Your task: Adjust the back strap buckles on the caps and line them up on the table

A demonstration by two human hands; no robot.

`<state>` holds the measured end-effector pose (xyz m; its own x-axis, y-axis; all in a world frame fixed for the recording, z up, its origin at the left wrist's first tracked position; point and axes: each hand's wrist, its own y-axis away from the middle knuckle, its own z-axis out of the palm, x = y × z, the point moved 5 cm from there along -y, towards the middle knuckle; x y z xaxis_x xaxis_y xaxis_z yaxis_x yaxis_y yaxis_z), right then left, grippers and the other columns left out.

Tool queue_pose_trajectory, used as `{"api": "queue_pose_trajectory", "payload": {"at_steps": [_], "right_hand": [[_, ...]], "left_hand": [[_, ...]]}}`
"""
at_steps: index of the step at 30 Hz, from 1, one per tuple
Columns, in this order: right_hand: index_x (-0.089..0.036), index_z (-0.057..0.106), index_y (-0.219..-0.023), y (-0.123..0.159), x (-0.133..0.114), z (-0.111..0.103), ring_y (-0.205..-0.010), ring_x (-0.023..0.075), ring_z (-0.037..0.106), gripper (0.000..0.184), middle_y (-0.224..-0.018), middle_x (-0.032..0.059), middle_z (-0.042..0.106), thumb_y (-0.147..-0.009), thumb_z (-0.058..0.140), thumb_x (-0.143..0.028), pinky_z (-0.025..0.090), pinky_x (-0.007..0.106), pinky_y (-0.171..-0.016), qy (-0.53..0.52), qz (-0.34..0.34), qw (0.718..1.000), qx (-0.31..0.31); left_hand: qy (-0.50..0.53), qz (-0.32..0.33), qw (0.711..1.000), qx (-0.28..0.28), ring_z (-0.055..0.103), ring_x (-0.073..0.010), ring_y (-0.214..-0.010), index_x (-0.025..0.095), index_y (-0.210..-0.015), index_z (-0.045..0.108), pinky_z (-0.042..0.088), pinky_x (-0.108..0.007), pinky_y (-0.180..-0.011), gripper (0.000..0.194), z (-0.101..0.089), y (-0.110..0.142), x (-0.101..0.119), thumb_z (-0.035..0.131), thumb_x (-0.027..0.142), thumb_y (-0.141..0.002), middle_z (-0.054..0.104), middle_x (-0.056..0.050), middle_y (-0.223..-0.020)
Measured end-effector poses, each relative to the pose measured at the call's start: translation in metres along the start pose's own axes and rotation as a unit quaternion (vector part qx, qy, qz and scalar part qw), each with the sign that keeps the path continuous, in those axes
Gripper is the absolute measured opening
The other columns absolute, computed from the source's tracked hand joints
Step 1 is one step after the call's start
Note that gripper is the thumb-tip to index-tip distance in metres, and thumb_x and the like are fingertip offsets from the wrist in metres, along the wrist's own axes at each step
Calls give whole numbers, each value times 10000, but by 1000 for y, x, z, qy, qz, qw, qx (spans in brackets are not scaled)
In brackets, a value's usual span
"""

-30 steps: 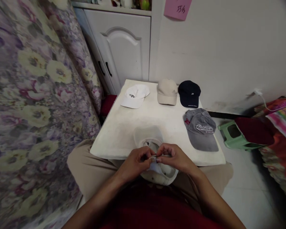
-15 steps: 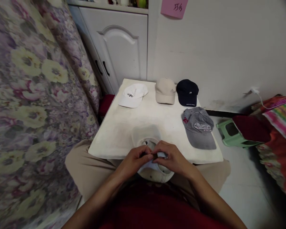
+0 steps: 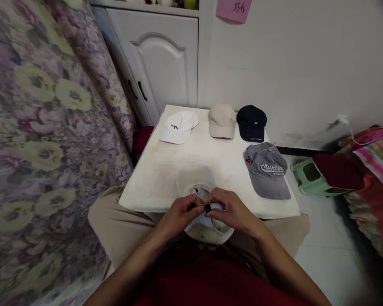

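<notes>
A pale off-white cap rests at the table's near edge by my lap, its brim pointing away from me and its inside partly showing. My left hand pinches the cap's back strap from the left with thumb and fingertips. From the other side, my right hand grips the same strap, its fingers curled close to the left ones. A small dark piece, perhaps the buckle, shows between the two thumbs. The fingers cover much of the strap.
On the cream-covered table lie a white cap, a beige cap, a navy cap and a grey cap. A floral curtain hangs at left. A green stool stands right of the table.
Both hands stay on the strap, with only slight finger movement; the dark piece between the thumbs shows a little more clearly. The other caps keep their places.
</notes>
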<state>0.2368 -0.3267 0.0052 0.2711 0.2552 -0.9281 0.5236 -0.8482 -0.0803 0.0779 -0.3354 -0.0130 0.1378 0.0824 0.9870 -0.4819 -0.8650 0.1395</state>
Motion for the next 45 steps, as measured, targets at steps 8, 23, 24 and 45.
{"api": "queue_pose_trajectory", "payload": {"at_steps": [8,23,24,45], "right_hand": [[-165,592,-867,10,24,8,-585,107,532,116,-753,-2,617,-849,618,-276,420,225,-555,-185,141,969,-83],[-160,617,-770,8,28,9,-663,124,491,40,-705,-7,591,-783,633,-195,373,217,-576,-143,116,982,-34],[-159,615,-771,8,28,9,-661,125,493,56,-705,-5,593,-783,639,-208,375,220,-576,-154,121,980,-33],[-157,595,-773,5,40,17,-544,87,460,230,-658,-19,582,-781,708,-357,354,208,-502,-253,121,960,-8]], "left_hand": [[-50,-3,999,15,538,-141,-744,173,-762,522,409,-247,-668,177,3,2,5,571,315,-855,633,-18,-840],[-152,-28,988,23,474,-122,-660,155,-788,616,344,-231,-601,95,13,1,12,531,195,-801,558,28,-697],[-154,-25,987,21,474,-122,-664,157,-794,615,344,-232,-604,98,12,1,12,533,207,-808,558,28,-702],[-141,-1,989,43,582,-152,-759,177,-778,561,427,-248,-685,181,11,1,8,565,334,-870,679,-16,-839]]}}
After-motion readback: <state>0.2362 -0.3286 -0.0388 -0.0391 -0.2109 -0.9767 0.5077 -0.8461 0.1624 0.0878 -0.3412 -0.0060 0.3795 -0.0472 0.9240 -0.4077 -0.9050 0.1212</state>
